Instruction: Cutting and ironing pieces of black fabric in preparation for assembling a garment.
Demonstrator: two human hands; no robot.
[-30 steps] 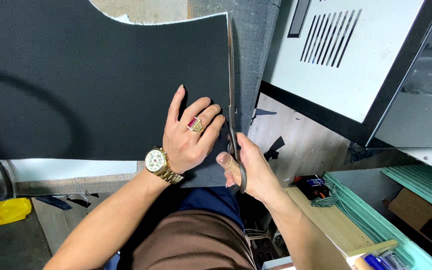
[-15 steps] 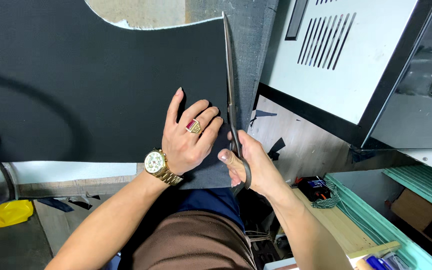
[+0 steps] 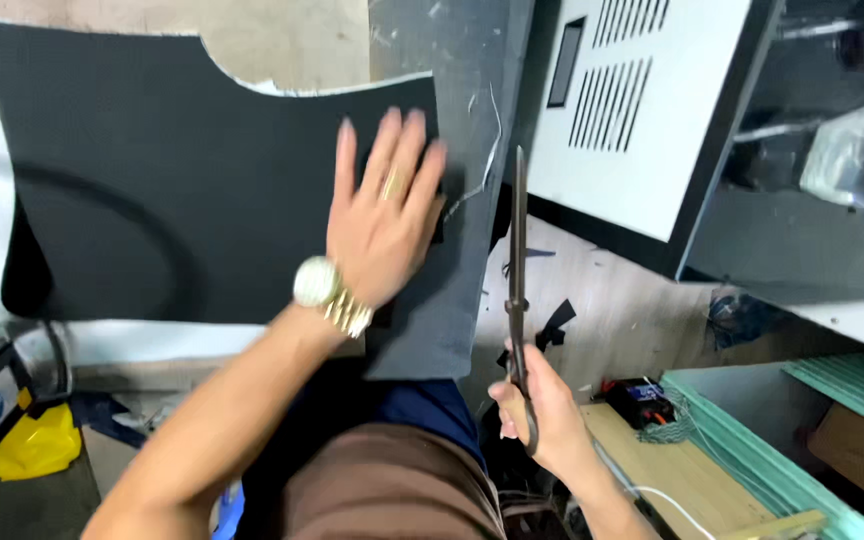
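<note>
a: where's the black sheet [image 3: 172, 190] rn?

b: flat on the work surface in front of the person, w/ a curved notch cut out of its top edge. left hand [image 3: 384, 225] lies on its right part, fingers spread, palm down, pressing, not gripping. a grey strip [image 3: 452, 290] lies just under that right edge.

a: how'd it handle, u think?

b: looks like thin, soft textured fabric or foam, light and floppy. prob sags if lifted by one corner, so i'd hold it flat w/ an open palm near the edge, like the hand does now.

a: and the scissors [image 3: 519, 290]?

b: right hand [image 3: 542, 420] is closed round the handles, low in view. blades are long, dark, shut together afaict, tip pointing up and away from the person. long axis runs nearly parallel to the sheet's right edge, just beside it, not touching it. steel, stiff, heavy-ish; take by the handles only.

a: sheet's long axis?

b: left to right across the view.
</note>
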